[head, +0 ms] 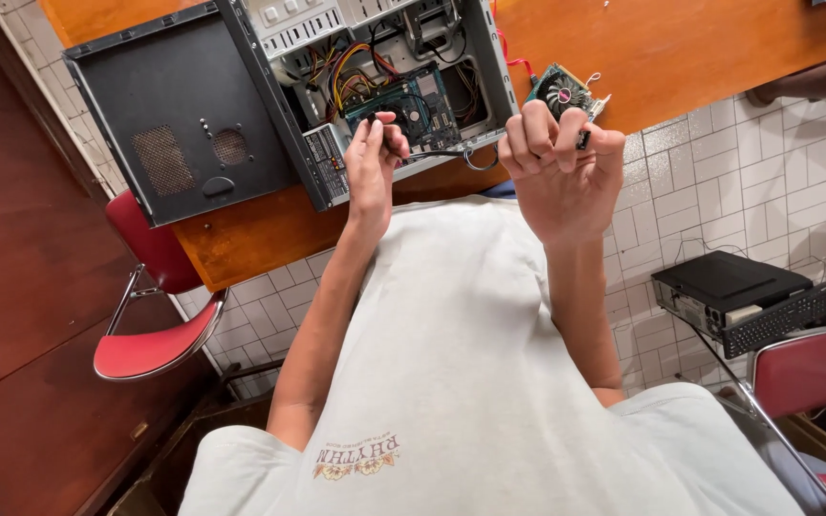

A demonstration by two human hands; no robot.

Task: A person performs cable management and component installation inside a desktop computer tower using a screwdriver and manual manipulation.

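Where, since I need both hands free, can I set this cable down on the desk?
Widest bare patch: orange wooden desk right of the green fan-topped graphics card. A narrower strip lies between the black metal side panel and the desk's near edge. The open grey computer case is crowded with wires.

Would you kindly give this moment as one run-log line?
left hand pinches black cable | right hand grips small dark part | open computer case behind | graphics card beside
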